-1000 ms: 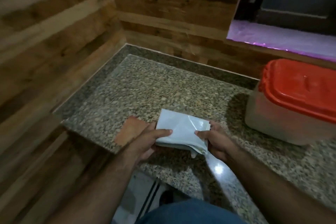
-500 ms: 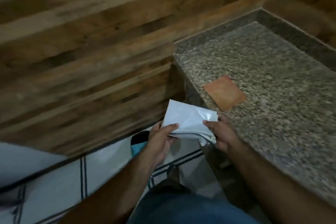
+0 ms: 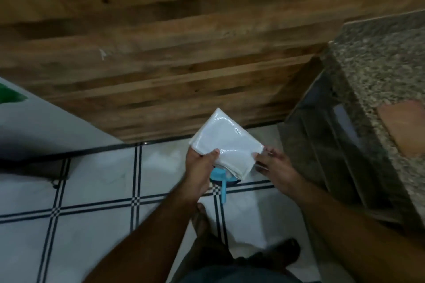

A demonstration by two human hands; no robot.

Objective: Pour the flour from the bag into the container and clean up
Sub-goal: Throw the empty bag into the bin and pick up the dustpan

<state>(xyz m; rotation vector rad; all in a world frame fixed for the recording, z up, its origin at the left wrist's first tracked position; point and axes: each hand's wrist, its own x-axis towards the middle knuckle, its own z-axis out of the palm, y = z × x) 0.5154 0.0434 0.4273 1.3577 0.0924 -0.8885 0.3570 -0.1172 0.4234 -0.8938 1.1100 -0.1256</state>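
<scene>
A folded, flattened white plastic flour bag (image 3: 226,142) is held over the floor, away from the counter. My left hand (image 3: 200,166) grips its lower left edge with the thumb on top. At the bag's right corner, my right hand (image 3: 273,166) pinches it with the fingertips. A blue object (image 3: 222,180) on the floor shows just below the bag, mostly hidden by it. The container with the red lid is out of view.
The granite counter (image 3: 377,71) runs along the right edge with an orange-brown patch (image 3: 404,131) on it. A wood-plank wall (image 3: 161,64) fills the top. White floor tiles (image 3: 96,181) with dark lines lie below. My bare foot (image 3: 202,218) is under my left hand.
The view has swung left and down from the counter to the floor. Both hands have carried the folded bag off the counter and over the blue object. The red-lidded container has left the view.
</scene>
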